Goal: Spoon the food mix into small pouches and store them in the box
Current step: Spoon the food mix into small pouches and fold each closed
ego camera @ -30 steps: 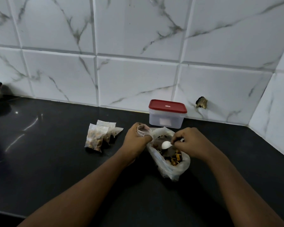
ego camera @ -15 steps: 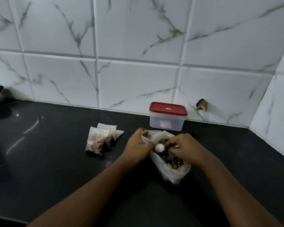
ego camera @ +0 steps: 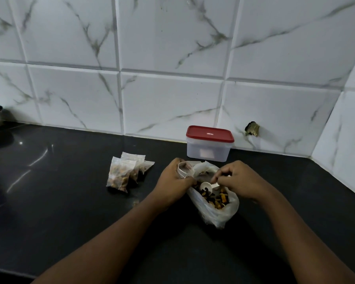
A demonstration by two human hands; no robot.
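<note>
In front of the box (ego camera: 208, 150), the left hand (ego camera: 172, 182) grips a small pouch (ego camera: 184, 171). The right hand (ego camera: 241, 181) pinches the spoon (ego camera: 207, 185), its bowl in the food mix bag (ego camera: 218, 215).

Right hand (ego camera: 240, 179) dipping spoon (ego camera: 205, 185) into food bag (ego camera: 217, 214), left hand (ego camera: 172, 181) holding pouch (ego camera: 183, 170)

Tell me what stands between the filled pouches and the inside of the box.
The red lid sits closed on the box, so it must come off first. The counter between the filled pouches and the box shows nothing else.
</note>
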